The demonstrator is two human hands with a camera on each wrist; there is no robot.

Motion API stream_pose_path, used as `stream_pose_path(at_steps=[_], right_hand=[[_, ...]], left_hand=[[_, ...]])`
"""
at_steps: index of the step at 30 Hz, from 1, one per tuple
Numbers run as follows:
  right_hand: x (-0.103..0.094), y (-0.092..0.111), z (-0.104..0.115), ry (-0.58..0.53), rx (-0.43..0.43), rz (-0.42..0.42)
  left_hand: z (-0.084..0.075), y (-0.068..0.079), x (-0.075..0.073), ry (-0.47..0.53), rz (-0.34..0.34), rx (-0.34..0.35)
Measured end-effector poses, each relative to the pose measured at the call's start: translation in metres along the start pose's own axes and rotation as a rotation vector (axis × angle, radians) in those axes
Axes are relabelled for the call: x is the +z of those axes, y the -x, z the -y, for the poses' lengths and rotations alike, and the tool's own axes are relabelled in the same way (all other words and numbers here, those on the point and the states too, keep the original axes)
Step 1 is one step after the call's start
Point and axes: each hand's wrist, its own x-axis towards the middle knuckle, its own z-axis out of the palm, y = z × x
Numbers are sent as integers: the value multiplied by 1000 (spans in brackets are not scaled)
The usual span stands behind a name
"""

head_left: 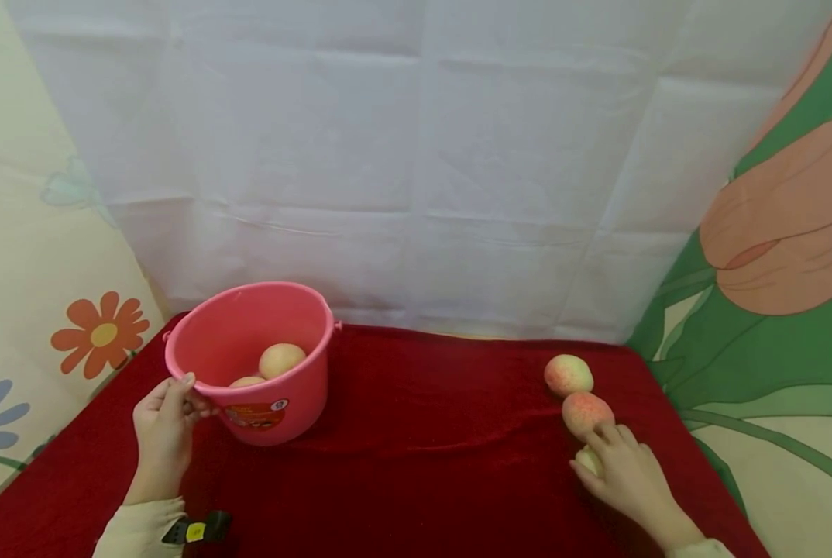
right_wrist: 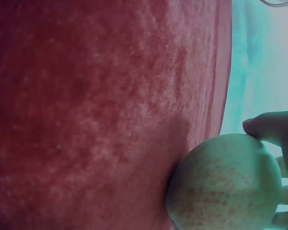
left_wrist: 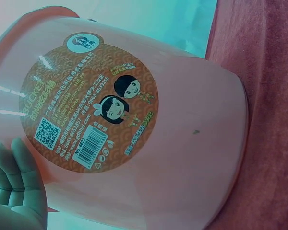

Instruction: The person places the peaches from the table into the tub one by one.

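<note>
My left hand (head_left: 163, 426) grips the near left rim of a pink bucket (head_left: 300, 407), with the thumb over the edge. The bucket stands at the left of the table, and two peaches (head_left: 281, 360) show inside it. In the left wrist view, fingers (left_wrist: 17, 165) lie against the bucket's outer wall beside a round orange label (left_wrist: 89, 103). At the right, my right hand (head_left: 625, 474) curls over a pale peach (right_wrist: 225, 187) on the cloth. Just beyond it lies a redder peach (head_left: 586, 412), and behind that a yellow-red one (head_left: 568, 375).
Dark red velvet cloth (head_left: 423, 434) covers the table. A creased white sheet (head_left: 416, 155) hangs along its back edge. Flower-patterned walls (head_left: 60, 232) border the left and right. The bucket has small handle knobs (head_left: 338, 326) at its rim.
</note>
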Motion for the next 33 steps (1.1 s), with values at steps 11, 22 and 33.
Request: stream_pose_path(at_steps=[11,22,33], right_hand=[[-2,6,1,-107,77,129],[-3,9,1,-116,107,204],[-3,7,-4,-111,110,204]], left_hand=[[-1,0,1,16,-4,11],[-1,0,0,5,1,2],[-1,-1,0,-2,-5,-5]])
